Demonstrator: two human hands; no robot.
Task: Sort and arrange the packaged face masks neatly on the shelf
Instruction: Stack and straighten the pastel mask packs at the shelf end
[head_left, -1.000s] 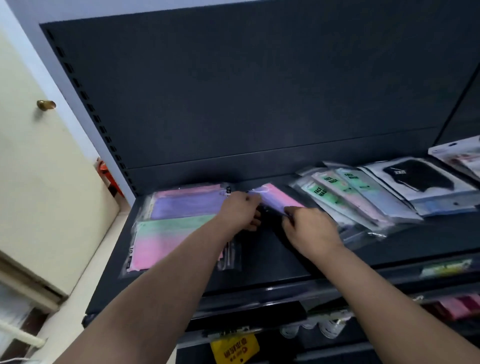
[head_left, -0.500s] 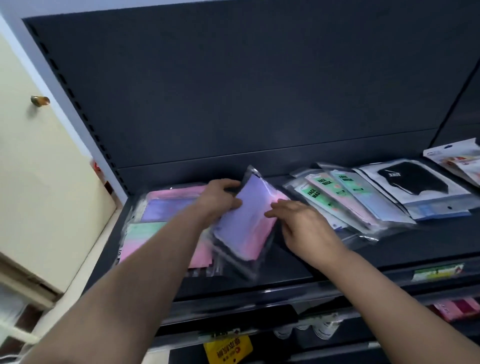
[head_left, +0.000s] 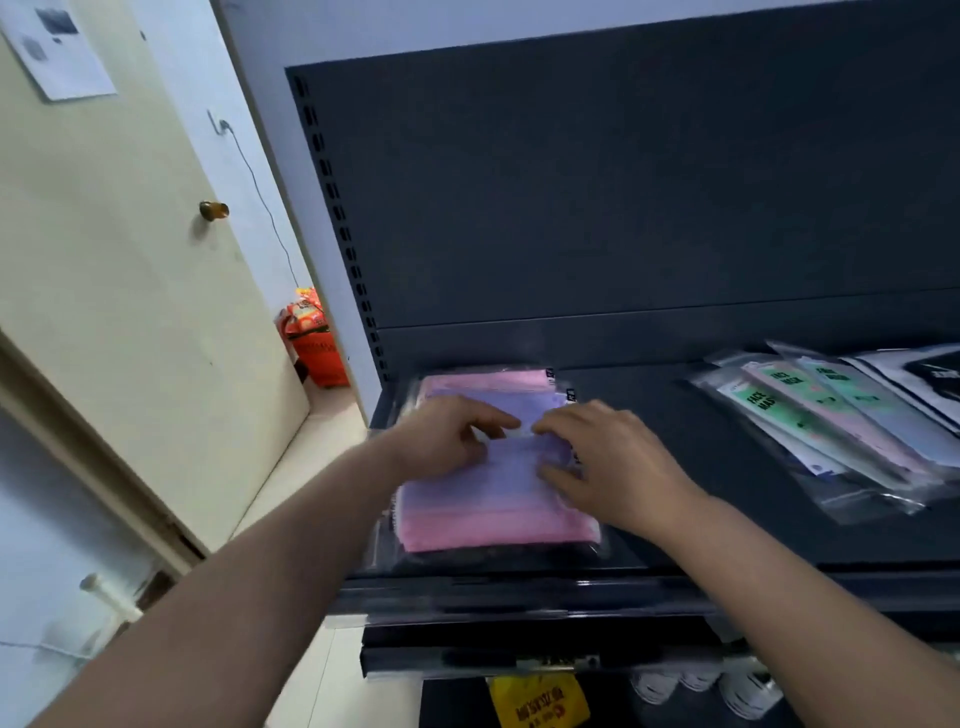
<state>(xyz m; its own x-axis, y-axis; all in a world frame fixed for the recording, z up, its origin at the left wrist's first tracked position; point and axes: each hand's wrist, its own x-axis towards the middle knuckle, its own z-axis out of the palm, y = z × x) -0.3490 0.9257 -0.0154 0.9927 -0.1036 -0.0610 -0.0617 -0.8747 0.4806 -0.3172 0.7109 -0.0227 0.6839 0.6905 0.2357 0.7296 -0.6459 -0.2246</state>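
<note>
While it lies flat on top of a stack at the left end of the dark shelf (head_left: 675, 509), a clear pouch of lilac-to-pink masks (head_left: 483, 499) is pressed down from both sides. The left hand (head_left: 449, 439) is laid on its far left part, the fingers loosely bent and open with their tips touching the plastic. The right hand (head_left: 618, 462) is spread over its right edge, the fingers relaxed and not curled round it. Beneath it, a second pouch (head_left: 483, 382) holding pink masks is seen jutting toward the back panel. Well apart to the right, several clear pouches with green "FACE MASK" labels (head_left: 810, 421) are fanned over one another. On the floor beside the shelf, a red basket (head_left: 319, 353) is filled with packets.
</note>
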